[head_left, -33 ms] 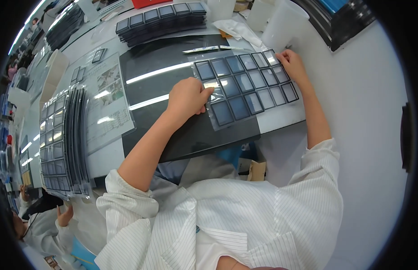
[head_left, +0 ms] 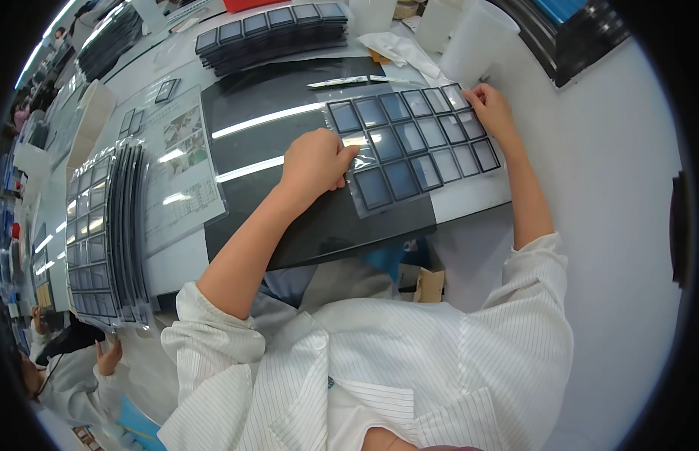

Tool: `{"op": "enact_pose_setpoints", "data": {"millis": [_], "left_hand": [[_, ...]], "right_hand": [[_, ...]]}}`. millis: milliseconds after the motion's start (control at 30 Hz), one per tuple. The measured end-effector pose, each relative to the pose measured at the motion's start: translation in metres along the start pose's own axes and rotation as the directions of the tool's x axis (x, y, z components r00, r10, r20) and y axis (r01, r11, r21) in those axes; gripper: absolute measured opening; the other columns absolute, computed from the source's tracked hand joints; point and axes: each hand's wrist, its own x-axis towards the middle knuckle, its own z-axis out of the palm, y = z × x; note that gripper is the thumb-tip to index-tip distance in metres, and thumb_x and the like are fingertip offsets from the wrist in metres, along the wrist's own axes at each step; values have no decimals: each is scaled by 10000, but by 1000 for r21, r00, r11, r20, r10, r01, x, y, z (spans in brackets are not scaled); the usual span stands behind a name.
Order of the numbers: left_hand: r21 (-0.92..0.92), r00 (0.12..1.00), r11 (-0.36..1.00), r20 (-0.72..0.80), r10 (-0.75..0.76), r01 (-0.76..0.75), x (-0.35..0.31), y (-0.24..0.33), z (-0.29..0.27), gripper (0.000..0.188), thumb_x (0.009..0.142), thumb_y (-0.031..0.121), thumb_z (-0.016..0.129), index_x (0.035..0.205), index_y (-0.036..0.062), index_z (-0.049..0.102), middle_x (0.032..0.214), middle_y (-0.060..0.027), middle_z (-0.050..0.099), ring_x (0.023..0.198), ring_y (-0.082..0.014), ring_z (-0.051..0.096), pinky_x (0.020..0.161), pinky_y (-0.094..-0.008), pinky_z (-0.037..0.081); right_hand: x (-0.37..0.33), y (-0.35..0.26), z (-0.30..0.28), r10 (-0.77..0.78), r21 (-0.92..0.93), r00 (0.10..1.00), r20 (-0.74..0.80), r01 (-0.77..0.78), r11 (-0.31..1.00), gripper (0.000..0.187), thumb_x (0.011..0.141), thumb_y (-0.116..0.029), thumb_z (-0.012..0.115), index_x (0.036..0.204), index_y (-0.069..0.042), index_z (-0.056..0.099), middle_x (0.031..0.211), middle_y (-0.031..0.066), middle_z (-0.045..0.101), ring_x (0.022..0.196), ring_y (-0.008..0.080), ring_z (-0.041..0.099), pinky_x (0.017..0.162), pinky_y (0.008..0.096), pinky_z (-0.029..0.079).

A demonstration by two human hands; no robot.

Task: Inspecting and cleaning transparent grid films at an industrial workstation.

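Observation:
A clear plastic sheet (head_left: 401, 160) bearing three rows of dark-framed rectangular panes is held slightly tilted over the front of the table. My left hand (head_left: 317, 163) is closed on its left edge, thumb on top. At the far right corner, my right hand (head_left: 488, 105) pinches the sheet between thumb and fingers. A black mat (head_left: 251, 203) lies beneath its left part. Just beyond the sheet rests a slim silvery tool (head_left: 338, 82), its kind unclear. What lies directly under the sheet is hidden.
Stacks of similar framed sheets stand at the far side (head_left: 270, 37) and on the left (head_left: 101, 233). A printed page under plastic (head_left: 184, 173) lies left of the mat. A white cylindrical container (head_left: 479, 37) and crumpled white tissue (head_left: 398, 51) are at far right. Another person's hand (head_left: 109, 356) shows lower left.

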Motion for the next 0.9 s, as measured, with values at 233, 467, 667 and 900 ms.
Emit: {"op": "enact_pose_setpoints", "data": {"millis": [233,467,667,900], "left_hand": [[410,945,906,-242,219,-105,-5,-5,13,445,894,429,661,701,27,663,623,-101,656,598,-263,672,556,-370,513],[499,898,861,-330,291,-95,-8,-7,14,461,833,488,704,804,34,626,692,-127,669,715,-289,703,564,-374,528],[414,907,906,-345,241,-83,-5,-15,12,578,770,511,759,974,9,557,900,-147,685,801,-299,702,619,-386,548],[-105,748,932,-631,207,-347,12,-40,16,634,799,371,806,1176,-49,517,1143,-165,648,914,-223,671,766,-345,542]], "right_hand": [[-12,-6,-9,143,-379,990,7,-130,916,566,932,-552,557,796,-9,644,742,169,656,730,373,623,649,452,469],[-23,-17,-32,268,-198,918,294,-215,956,556,931,-517,619,670,-30,551,577,8,469,549,136,453,529,323,364],[-42,-39,-45,45,223,997,58,-57,973,386,910,-302,720,693,-40,538,584,-74,415,561,23,312,492,243,225],[-73,-73,-69,-98,290,979,-180,147,946,252,964,-200,668,788,-41,581,660,-82,433,590,13,337,516,205,248]]}}
